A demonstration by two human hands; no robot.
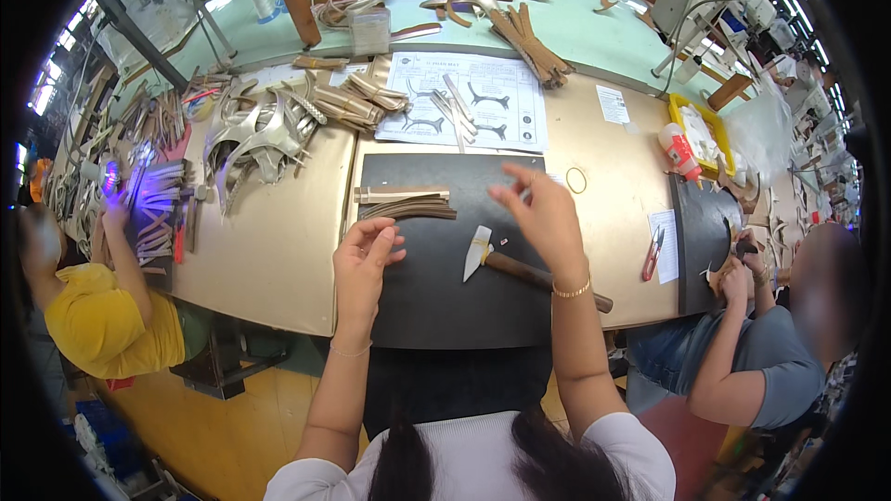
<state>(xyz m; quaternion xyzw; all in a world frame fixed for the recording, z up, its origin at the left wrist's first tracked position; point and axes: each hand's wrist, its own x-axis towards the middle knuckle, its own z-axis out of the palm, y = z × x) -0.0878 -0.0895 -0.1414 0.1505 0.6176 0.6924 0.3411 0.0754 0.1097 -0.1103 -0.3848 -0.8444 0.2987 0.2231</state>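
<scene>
My left hand (364, 260) hovers over the left side of a black mat (445, 301), fingers loosely curled and apart, with nothing visible in it. Just beyond its fingertips lies a small stack of brown and beige leather strips (413, 208). My right hand (546, 213) is raised above the mat's right side, its fingers apart and no object seen between them. Beneath that hand and forearm rests a hammer, its pale head (477, 253) toward the middle of the mat and its wooden handle (520, 271) running right, partly covered by my wrist.
Printed sheets (506, 97) with loose pale strips lie beyond the mat. Bundled strips (348, 102) and cut pieces (264, 134) pile up at left. A rubber band (577, 180), red snips (653, 253) and a yellow basket (705, 134) are rightward. Co-workers sit on both sides.
</scene>
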